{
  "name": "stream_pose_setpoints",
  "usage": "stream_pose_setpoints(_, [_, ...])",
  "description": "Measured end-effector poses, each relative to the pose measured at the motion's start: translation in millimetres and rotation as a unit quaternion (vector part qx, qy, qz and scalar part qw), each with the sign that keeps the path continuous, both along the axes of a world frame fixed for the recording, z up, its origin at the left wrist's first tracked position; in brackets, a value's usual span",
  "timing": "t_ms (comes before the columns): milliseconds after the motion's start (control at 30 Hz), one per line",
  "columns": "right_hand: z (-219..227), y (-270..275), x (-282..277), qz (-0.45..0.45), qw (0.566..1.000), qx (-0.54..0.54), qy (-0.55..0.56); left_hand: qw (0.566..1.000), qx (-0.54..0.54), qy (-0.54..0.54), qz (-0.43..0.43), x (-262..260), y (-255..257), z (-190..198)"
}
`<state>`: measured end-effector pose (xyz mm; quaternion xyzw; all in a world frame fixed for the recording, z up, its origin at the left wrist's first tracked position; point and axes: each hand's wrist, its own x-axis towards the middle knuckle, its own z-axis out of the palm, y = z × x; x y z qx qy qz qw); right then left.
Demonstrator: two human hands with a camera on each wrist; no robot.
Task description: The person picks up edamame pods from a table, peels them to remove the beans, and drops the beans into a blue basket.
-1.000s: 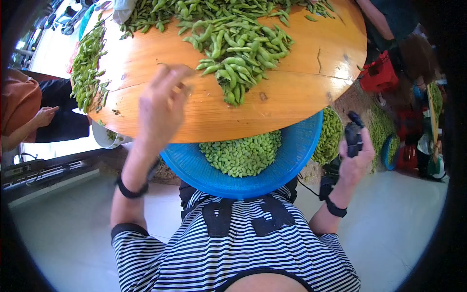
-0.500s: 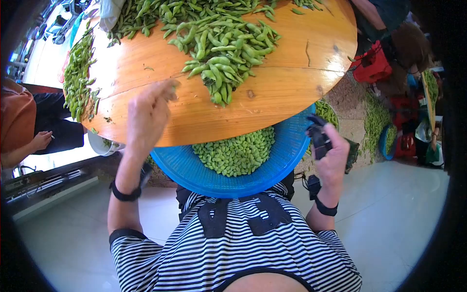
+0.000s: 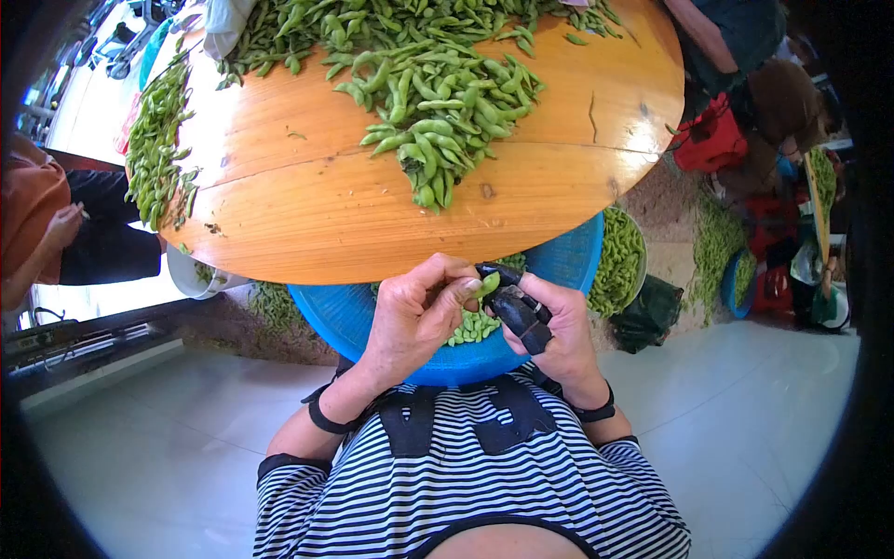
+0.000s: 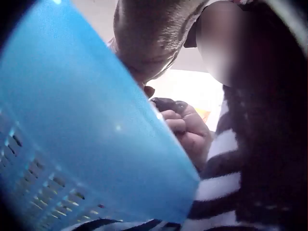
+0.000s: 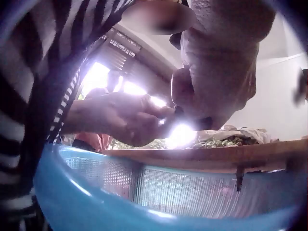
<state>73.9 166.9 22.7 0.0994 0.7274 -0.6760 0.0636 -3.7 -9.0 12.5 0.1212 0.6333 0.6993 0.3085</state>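
In the head view the left hand (image 3: 417,312) pinches a green pod (image 3: 488,284) between thumb and fingers. Right beside it, the right hand (image 3: 559,337) grips a black tool (image 3: 518,315) whose tip end is at the pod. Both hands are over the blue basket (image 3: 456,371), which holds loose green beans (image 3: 473,328). The right wrist view shows the left hand (image 5: 127,118) meeting the right hand (image 5: 216,72) above the basket rim (image 5: 159,216). In the left wrist view the basket wall (image 4: 96,106) hides part of the hands.
A heap of pods (image 3: 447,102) lies on the wooden table (image 3: 307,214), with a strip of pods (image 3: 158,140) along its left edge. A bucket of pods (image 3: 618,261) stands right of the basket. Another person (image 3: 37,214) is at the far left.
The left hand has come off the table side down to the basket's middle, a pod now visible in its fingers. The right hand with the black tool has moved left to meet it.
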Motion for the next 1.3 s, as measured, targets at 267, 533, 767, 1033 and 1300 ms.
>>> stream_pose_setpoints(267, [3.6,-2.3,-3.6,-0.042,0.99,-0.127,-0.044,0.962,-0.104,0.248,0.055,4.3,6.7,-3.0])
stream_pose_setpoints(533, [2.0,-2.4,-6.0,-0.051,0.989,-0.134,-0.037,0.952,-0.11,0.273,0.08,5.7,7.6,-4.9])
stream_pose_setpoints(767, [-2.3,4.9,-7.1,-0.036,0.955,-0.292,-0.047,0.962,0.118,-0.247,-0.004,2.0,-0.9,-8.9])
stream_pose_setpoints(1033, [0.6,2.7,-5.9,-0.035,0.985,-0.16,-0.05,0.999,0.018,-0.021,-0.024,9.1,-0.5,-11.2])
stream_pose_setpoints(1300, [7.3,-9.0,-6.1,-0.03,0.99,0.123,0.069,0.954,-0.088,0.282,0.056,6.6,4.7,-9.3])
